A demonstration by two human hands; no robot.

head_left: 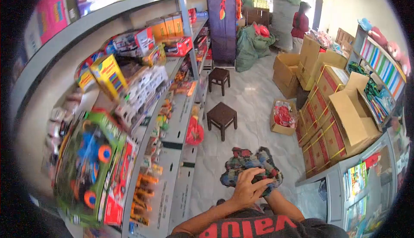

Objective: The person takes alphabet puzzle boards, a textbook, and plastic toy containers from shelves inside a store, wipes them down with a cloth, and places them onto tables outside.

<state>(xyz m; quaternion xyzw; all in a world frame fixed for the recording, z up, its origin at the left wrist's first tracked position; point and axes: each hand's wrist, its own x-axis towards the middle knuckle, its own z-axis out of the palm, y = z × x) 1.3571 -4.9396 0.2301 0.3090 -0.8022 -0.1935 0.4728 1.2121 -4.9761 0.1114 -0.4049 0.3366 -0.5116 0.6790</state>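
Note:
A crumpled multicoloured patchwork cloth (246, 164), dark with red, green and blue patches, is held low in front of my body. My left hand (250, 187) rests over its near side, with the fingers apart and pointing to the right. From the right, my right forearm (284, 205) reaches up to the cloth's lower edge. The cloth and my left hand hide the fingers of my right hand, so its grip cannot be made out.
Boxed toys (92, 164) crowd the shelving (172, 169) on the left. Two dark stools (222, 113) stand ahead. On the right are strapped cartons (321, 128), an open box (283, 116) of red items and a grey cabinet (334, 195). A person (300, 22) stands far back.

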